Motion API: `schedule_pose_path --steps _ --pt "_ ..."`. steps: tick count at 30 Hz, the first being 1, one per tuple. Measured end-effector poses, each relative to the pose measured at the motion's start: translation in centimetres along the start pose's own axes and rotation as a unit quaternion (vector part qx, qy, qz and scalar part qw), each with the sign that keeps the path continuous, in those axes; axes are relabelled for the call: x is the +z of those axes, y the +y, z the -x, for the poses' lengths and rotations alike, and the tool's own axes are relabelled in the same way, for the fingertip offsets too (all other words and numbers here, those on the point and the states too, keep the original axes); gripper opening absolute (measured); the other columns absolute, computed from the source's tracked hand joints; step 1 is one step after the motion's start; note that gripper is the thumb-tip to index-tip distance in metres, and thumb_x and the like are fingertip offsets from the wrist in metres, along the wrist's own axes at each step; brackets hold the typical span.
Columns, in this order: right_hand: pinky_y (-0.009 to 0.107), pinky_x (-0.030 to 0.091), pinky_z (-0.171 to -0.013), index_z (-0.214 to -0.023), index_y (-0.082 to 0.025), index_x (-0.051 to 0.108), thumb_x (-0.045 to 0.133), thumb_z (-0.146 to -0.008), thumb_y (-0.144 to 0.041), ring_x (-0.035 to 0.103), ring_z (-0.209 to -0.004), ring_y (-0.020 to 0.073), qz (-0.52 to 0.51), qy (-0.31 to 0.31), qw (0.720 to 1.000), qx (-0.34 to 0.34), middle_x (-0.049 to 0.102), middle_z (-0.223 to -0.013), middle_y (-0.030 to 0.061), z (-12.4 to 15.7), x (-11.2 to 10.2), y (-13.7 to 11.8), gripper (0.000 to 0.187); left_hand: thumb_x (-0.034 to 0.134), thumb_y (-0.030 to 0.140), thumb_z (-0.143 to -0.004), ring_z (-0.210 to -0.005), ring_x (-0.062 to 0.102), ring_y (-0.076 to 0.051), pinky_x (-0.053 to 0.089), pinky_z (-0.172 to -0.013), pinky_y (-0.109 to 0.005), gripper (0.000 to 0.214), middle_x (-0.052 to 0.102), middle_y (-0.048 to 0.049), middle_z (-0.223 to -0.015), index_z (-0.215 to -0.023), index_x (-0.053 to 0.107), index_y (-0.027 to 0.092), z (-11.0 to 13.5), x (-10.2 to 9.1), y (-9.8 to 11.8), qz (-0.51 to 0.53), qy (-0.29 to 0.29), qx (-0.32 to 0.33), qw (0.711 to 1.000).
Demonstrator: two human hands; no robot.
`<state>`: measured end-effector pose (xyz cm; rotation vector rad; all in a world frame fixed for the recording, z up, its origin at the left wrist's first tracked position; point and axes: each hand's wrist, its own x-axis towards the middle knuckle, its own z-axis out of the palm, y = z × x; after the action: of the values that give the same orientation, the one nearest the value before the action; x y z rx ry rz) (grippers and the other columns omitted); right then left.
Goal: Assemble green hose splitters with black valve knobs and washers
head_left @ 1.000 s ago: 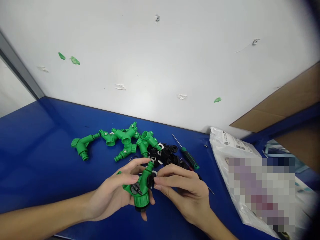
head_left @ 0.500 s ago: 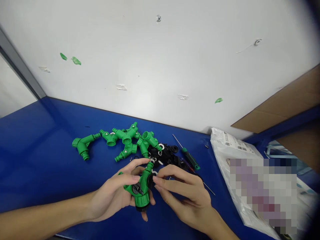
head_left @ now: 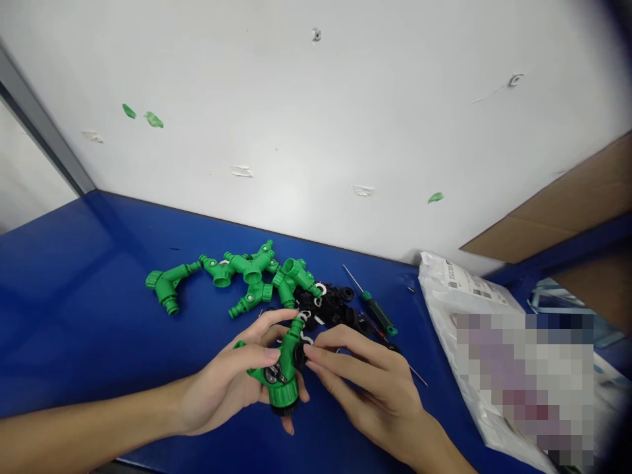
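Two hands (head_left: 222, 388) (head_left: 375, 388) hold one green plastic hose splitter (head_left: 282, 388).

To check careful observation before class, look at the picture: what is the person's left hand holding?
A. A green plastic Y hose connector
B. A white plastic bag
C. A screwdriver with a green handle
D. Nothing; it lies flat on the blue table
A: the person's left hand cradles the green plastic Y hose connector above the table, with its fingers curled around the connector's body.
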<state>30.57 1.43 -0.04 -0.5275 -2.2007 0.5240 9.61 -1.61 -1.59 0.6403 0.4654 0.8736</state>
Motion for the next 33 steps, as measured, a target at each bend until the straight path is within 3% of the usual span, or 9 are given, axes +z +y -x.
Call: schedule_pose_path --steps 6,11,16,20,23,26,27,30,33 --pt "0.026 0.055 -0.062 -0.099 -0.023 0.076 0.063 -0.088 -0.007 0.067 -0.071 0.0148 -0.107 0.017 0.987 0.115 0.07 -0.085 0.005 -0.8 0.1 -0.5 0.024 0.056 0.026 -0.088 -0.094 0.065 -0.028 0.056 -0.066 -0.041 0.041 0.047 -0.0069 -0.124 -0.129 0.056 0.033 0.0 0.0 -0.1 -0.009 -0.002 -0.007 1.0" --pt "0.024 0.055 -0.059 -0.093 -0.02 0.076 0.072 -0.086 -0.026 0.064 -0.065 0.0136 -0.263 0.024 0.933 0.246 0.07 -0.076 0.0036 -0.8 0.6 0.1 0.009 0.059 0.028 -0.088 -0.095 0.064 -0.028 0.055 -0.066 -0.04 0.047 0.046 -0.0074 -0.128 -0.134 0.052 0.036 0.3 -0.2 -0.4 -0.04 -0.018 -0.009 0.999" --pt "0.021 0.051 -0.052 -0.092 -0.018 0.074 0.073 -0.086 -0.035 0.059 -0.056 0.0101 -0.304 0.012 0.91 0.282 0.067 -0.072 0.0017 -0.3 1.4 0.9 0.019 0.058 0.029 -0.089 -0.096 0.064 -0.028 0.054 -0.068 -0.038 0.04 0.059 -0.0085 -0.109 -0.129 0.055 0.028 0.2 -0.5 -0.4 -0.028 -0.028 -0.012 0.999" --pt "0.021 0.051 -0.052 -0.1 -0.017 0.071 0.069 -0.089 -0.041 0.059 -0.056 0.0099 -0.314 0.017 0.908 0.278 0.065 -0.069 0.0007 -0.4 1.5 1.1 0.027 0.056 0.03 -0.089 -0.093 0.063 -0.028 0.054 -0.066 -0.039 0.031 0.061 -0.01 -0.106 -0.119 0.059 0.022 0.0 -0.2 0.1 -0.019 -0.036 0.01 0.999" --pt "0.023 0.051 -0.05 -0.104 -0.016 0.068 0.059 -0.094 -0.048 0.061 -0.058 0.0125 -0.258 0.038 0.927 0.269 0.066 -0.069 0.0025 -0.8 0.0 1.3 0.034 0.054 0.032 -0.089 -0.09 0.063 -0.028 0.053 -0.066 -0.039 0.029 0.061 -0.0096 -0.101 -0.115 0.059 0.021 0.0 0.0 0.4 -0.011 -0.028 0.01 0.999" --pt "0.023 0.048 -0.048 -0.085 -0.016 0.068 0.06 -0.093 -0.048 0.058 -0.055 0.0125 -0.105 0.059 0.95 0.286 0.065 -0.068 0.0029 -0.9 -3.4 1.7 0.033 0.053 0.033 -0.089 -0.09 0.063 -0.028 0.052 -0.067 -0.039 0.028 0.062 -0.0093 -0.094 -0.114 0.058 0.021 0.0 0.1 0.6 -0.01 -0.024 0.008 1.0" --pt "0.023 0.047 -0.049 -0.077 -0.017 0.067 0.06 -0.092 -0.048 0.057 -0.055 0.0127 -0.044 0.039 0.95 0.307 0.063 -0.064 0.0017 -0.7 -4.8 1.9 0.034 0.053 0.033 -0.089 -0.09 0.062 -0.029 0.052 -0.067 -0.04 0.028 0.062 -0.0092 -0.092 -0.113 0.058 0.021 0.0 0.1 0.7 -0.009 -0.022 0.01 1.0" --pt "0.025 0.043 -0.047 -0.074 -0.02 0.067 0.057 -0.091 -0.049 0.057 -0.053 0.0152 0.111 -0.071 0.922 0.363 0.064 -0.059 0.0012 0.5 -8.3 2.6 0.035 0.053 0.033 -0.089 -0.091 0.062 -0.03 0.052 -0.067 -0.041 0.026 0.06 -0.0094 -0.095 -0.111 0.059 0.02 0.0 0.0 0.8 -0.006 -0.011 0.015 1.0" --pt "0.027 0.039 -0.045 -0.072 -0.021 0.069 0.055 -0.091 -0.042 0.056 -0.048 0.0165 0.242 -0.144 0.88 0.383 0.065 -0.056 0.0013 2.0 -9.2 3.3 0.032 0.052 0.032 -0.089 -0.091 0.061 -0.03 0.052 -0.067 -0.042 0.026 0.057 -0.01 -0.102 -0.111 0.059 0.02 -0.1 -0.2 0.9 -0.006 -0.003 0.016 1.0"
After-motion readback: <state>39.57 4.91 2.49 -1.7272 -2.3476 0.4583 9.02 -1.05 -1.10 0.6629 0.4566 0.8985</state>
